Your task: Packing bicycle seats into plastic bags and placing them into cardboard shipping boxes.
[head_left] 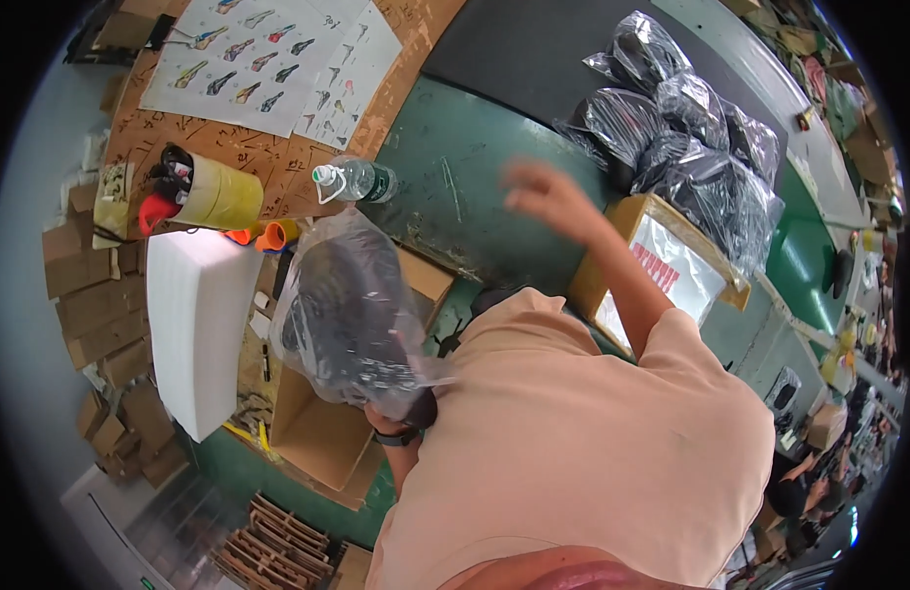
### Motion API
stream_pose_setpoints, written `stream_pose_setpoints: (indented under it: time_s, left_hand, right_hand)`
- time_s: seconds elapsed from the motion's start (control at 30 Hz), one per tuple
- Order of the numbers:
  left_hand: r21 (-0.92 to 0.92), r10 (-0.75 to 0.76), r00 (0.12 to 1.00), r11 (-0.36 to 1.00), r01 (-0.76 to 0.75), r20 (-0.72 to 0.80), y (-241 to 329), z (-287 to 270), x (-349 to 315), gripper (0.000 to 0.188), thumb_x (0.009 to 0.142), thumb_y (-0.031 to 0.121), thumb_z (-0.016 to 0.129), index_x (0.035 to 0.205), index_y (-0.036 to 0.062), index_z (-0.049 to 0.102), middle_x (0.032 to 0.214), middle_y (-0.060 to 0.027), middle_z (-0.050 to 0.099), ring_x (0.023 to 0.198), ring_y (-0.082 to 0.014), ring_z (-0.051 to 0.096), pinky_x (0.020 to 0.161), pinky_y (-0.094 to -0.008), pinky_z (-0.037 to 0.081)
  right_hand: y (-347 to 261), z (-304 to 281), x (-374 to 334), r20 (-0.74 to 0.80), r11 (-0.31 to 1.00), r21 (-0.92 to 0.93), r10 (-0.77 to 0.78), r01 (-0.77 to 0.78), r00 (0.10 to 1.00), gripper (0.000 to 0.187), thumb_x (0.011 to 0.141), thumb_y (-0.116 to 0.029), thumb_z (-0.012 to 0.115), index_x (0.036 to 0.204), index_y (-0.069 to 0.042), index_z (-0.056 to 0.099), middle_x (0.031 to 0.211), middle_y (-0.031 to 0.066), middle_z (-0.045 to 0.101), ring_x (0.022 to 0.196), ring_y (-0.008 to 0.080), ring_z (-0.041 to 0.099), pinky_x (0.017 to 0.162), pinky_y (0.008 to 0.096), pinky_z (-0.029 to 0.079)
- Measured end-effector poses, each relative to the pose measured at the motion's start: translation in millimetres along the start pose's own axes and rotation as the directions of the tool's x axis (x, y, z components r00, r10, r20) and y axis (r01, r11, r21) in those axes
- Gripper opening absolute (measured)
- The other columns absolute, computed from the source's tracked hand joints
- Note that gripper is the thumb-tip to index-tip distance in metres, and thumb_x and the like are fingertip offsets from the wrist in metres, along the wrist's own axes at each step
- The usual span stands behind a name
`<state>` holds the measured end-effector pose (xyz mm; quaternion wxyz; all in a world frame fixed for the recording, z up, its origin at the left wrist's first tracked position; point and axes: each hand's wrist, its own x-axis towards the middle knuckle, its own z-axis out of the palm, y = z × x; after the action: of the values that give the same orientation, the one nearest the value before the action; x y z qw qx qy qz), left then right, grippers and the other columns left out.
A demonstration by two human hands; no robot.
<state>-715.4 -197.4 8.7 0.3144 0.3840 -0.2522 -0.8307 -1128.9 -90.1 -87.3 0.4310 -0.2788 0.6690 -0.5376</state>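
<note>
My left hand, with a dark band at the wrist, grips the lower end of a bagged black saddle. Clear, crinkled plastic surrounds the saddle, and most of that hand's fingers are hidden. Over the green tabletop, my right hand is blurred by motion, its fingers loosely apart and nothing seen in them. To its right, a pile of black items in clear bags lies partly on the dark mat. Just below that pile stands a cardboard box with white and clear plastic showing at its top.
A water bottle lies at the wooden board's edge, near a yellow tub of tools. Printed sheets cover the board. White foam sheets stand at left, beside an open carton. Pallets lie below.
</note>
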Motion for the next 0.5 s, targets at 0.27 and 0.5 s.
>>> stream_pose_setpoints:
  time_s: [0.27, 0.5]
  left_hand:
    - [0.051, 0.062, 0.989, 0.997, -0.056, -0.135, 1, -26, 23, 0.111, 0.084, 0.064, 0.073, 0.164, 0.0016, 0.030, 0.140, -0.0213, 0.061, 0.112, -0.0321, 0.061, 0.093, -0.0438, 0.050]
    - [-0.292, 0.007, 0.995, 0.956, 0.022, 0.095, 3, -142, 21, 0.072, 0.091, 0.021, 0.074, 0.157, 0.0081, 0.050, 0.148, -0.0168, 0.062, 0.124, -0.0326, 0.069, 0.102, -0.0476, 0.061]
  right_hand:
    - [240, -184, 63, -0.667, -0.102, -0.700, -0.261, -0.707, 0.698, 0.088, 0.104, -0.028, 0.066, 0.177, -0.031, 0.017, 0.177, 0.0332, 0.018, 0.147, 0.0672, 0.038, 0.120, 0.0702, 0.036]
    - [259, -304, 81, -0.241, -0.167, -0.907, -0.545, -0.386, 0.803, 0.078, 0.105, -0.028, 0.057, 0.174, -0.010, 0.026, 0.177, 0.0257, 0.031, 0.160, 0.0440, 0.037, 0.120, 0.0581, 0.046]
